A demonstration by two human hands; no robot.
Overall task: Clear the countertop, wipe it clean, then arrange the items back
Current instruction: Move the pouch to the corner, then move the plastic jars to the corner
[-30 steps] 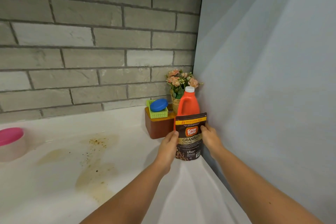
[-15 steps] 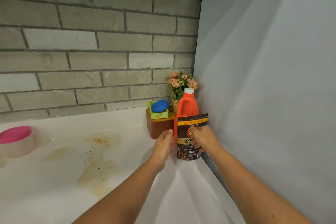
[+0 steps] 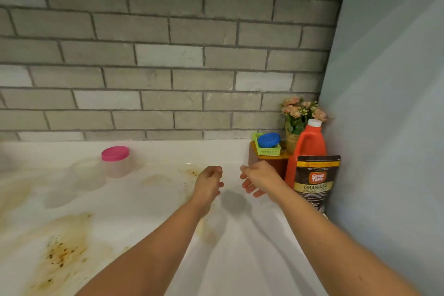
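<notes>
While both hands hover empty over the countertop point(image 3: 240, 259), the coffee granules pouch point(image 3: 316, 181) stands upright by the right edge, against the blue side wall point(image 3: 389, 127) — just right of the right hand point(image 3: 260, 179), not touching it. Right hand: fingers loose and spread, gripping nothing. Left hand point(image 3: 207, 182): fingers loosely curled, nothing in it, a small gap from the right one. Orange bottle point(image 3: 310, 146) sits directly behind the pouch; contact between them can't be told. Wooden box point(image 3: 271, 162) in the back right corner beside the bottle, carrying a green basket point(image 3: 266, 150) with a blue lid point(image 3: 269, 140) in it — flowers point(image 3: 301, 113) behind. Pink-lidded jar point(image 3: 116, 162) near the back edge, well left of the left hand. Brown stains point(image 3: 64, 245) toward the front left, and a smaller patch just left of the left hand.
</notes>
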